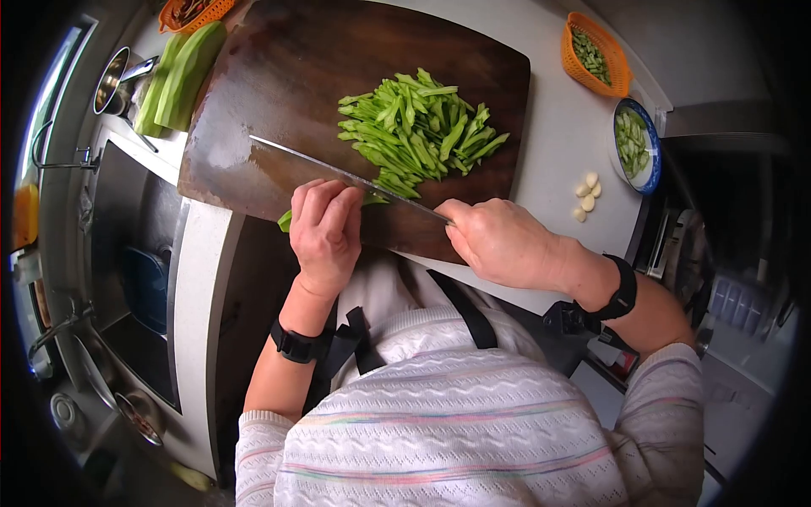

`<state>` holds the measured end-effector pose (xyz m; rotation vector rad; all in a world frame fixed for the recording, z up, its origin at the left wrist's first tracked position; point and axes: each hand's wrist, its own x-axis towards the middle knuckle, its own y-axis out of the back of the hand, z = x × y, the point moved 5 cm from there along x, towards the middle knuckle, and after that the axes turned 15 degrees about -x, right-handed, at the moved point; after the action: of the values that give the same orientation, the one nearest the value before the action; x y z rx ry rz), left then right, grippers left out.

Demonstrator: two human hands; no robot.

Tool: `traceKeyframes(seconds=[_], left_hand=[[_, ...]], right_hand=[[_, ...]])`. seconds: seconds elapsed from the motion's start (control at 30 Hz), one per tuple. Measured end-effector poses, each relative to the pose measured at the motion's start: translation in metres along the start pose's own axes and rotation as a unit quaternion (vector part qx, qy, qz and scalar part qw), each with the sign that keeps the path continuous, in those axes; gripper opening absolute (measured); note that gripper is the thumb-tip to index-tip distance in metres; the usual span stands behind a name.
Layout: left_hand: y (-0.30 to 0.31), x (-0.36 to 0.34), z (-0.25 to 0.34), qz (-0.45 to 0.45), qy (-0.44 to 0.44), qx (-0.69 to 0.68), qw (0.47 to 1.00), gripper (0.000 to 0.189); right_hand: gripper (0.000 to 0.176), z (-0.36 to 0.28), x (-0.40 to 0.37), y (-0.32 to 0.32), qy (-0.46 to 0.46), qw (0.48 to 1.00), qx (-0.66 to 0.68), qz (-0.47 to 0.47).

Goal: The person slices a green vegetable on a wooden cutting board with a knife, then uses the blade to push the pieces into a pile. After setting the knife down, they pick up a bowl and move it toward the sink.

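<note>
My right hand (498,241) is wrapped around the handle of a kitchen knife (325,166), whose long blade slants up and left across the near part of the dark wooden cutting board (296,51). Beside the blade, the curled fingers of my left hand (323,224) press on a piece of green vegetable (285,221). Most of that piece is hidden under the fingers; one end sticks out at the left. Past the knife lies a heap of thin, slant-cut green vegetable strips (410,122), the nearest ones close to the blade.
Two long pale-green gourds (187,76) rest at the board's left, near a metal pot (111,80) and the sink (135,203). To the right are several garlic cloves (587,196), a blue-rimmed bowl (649,173) of sliced greens and an orange basket (621,76) of chopped greens.
</note>
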<state>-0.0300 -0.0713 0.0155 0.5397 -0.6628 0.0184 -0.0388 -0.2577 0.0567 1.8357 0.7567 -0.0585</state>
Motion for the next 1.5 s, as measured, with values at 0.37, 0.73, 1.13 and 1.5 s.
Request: traceKeyframes(seconds=[0.37,0.73,1.13,1.5], left_hand=[[0.007,-0.006,-0.001,0.013,-0.006,0.028,1.0,0.02],[0.006,-0.007,-0.002,0.022,-0.004,0.017,1.0,0.022],[0.005,-0.007,-0.001,0.025,-0.002,0.012,1.0,0.023],[0.006,-0.007,-0.002,0.032,0.001,0.007,0.999,0.021]], right_hand=[[0.013,0.0,-0.018,0.01,-0.008,1.0,0.02,-0.019],[0.017,-0.005,-0.029,0.014,-0.003,1.0,-0.002,0.005],[0.011,-0.01,-0.007,-0.004,0.004,1.0,-0.009,0.023],[0.012,-0.009,-0.023,0.014,0.0,1.0,0.02,-0.009]])
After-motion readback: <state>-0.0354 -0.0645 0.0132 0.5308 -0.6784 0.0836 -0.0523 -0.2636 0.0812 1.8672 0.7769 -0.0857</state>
